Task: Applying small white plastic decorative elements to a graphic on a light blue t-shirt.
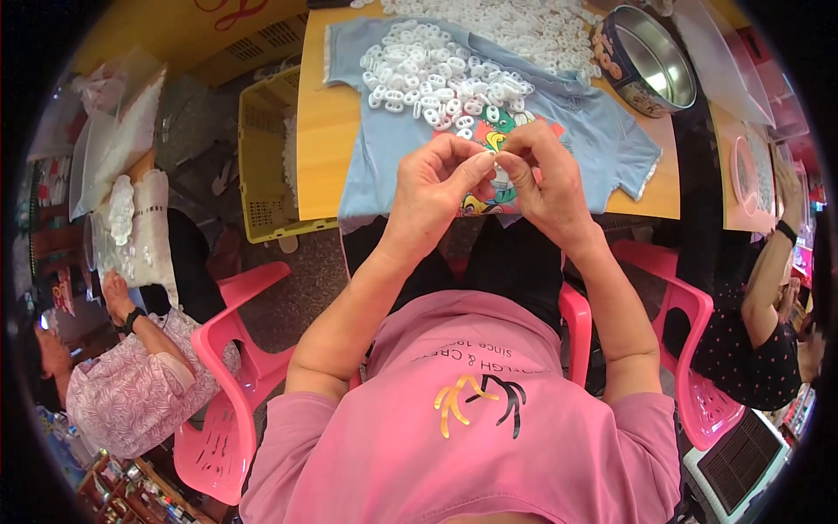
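Note:
My left hand (441,179) and my right hand (546,179) meet above the near part of the table, fingertips pinched together. Between them is a small white piece, mostly covered by the fingers, so its shape cannot be made out. Just beyond the hands lies a pile of small white oval plastic pieces (428,79) with holes in them. They rest on a light blue T-shirt (375,166) with a colourful cartoon print, spread over the wooden table (321,166).
More white pieces (515,31) cover the table's far side. A round metal tin (615,74) stands at the far right. Left of the table sits a yellow plastic crate (262,210). Other people work on both sides, seated on pink chairs (214,375).

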